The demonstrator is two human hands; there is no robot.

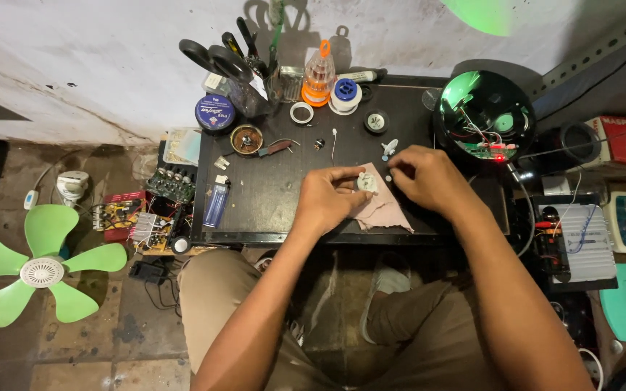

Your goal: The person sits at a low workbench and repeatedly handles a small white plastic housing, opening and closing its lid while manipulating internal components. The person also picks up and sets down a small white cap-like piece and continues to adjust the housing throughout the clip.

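Note:
My left hand (329, 197) pinches a small white round part (366, 183) between thumb and fingers, just above a pinkish cloth (385, 210) lying on the black worktable (269, 195). My right hand (423, 176) is right beside it, fingertips closed near the same part and a tiny piece at the cloth's top edge; what it holds is too small to tell. A small white plastic piece (390, 148) lies on the table just beyond my right hand.
An opened round black device (484, 116) with wires and a lit red light sits at the table's right. Scissors (215, 56), an orange bottle (319, 74), solder spool (344, 95), round tin (215, 112) and blue lighter (216, 205) lie about. Green fan blades (38, 264) and circuit boards (150, 217) are on the floor at left.

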